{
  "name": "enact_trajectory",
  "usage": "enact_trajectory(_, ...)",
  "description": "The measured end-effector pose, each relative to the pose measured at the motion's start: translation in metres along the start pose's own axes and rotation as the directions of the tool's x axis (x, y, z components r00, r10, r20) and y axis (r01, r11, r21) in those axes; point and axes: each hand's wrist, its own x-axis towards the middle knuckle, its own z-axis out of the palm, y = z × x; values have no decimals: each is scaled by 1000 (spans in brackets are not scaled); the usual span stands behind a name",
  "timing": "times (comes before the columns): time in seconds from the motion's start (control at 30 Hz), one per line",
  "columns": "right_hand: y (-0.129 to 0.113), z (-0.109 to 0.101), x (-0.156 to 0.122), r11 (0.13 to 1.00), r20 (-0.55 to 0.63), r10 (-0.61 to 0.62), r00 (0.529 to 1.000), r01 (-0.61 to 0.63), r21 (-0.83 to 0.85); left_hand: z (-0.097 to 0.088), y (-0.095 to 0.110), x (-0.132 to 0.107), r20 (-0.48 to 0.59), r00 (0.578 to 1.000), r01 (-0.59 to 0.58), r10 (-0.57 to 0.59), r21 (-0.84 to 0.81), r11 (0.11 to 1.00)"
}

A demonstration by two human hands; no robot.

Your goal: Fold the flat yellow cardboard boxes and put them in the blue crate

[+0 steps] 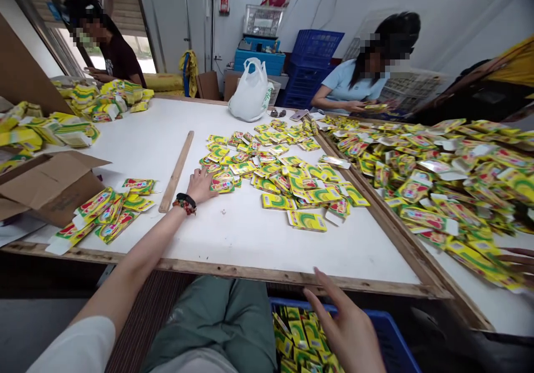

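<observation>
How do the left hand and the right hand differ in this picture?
The left hand lies palm down on the white table, at the edge of the packet pile, while the right hand is off the table, above the blue crate, with its fingers spread. The left wrist wears dark and red bracelets; the right hand shows none. Both hands are bare, and neither seems to grip anything.

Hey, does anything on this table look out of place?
One foil-backed packet stands out: it appears to lie silver side up against the wooden rail between the two tables, while the yellow packets around it on the white table mostly show their printed side.
</observation>
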Motion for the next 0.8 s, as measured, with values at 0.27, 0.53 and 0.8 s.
enact_trajectory(0.27,-80,75,92,933,-105,-257,961,275,234,19,68,-35,275,832,-458,482,-151,876)
enact_trajectory(0.53,-105,75,57,634,-5,-31,1000,24,773,31,134,-109,-11,997,38,-76,-785,618)
enact_trajectory(0.8,-101,65,36,95,232,168,958,-250,963,75,163,-156,-9,993,73,-116,-729,680)
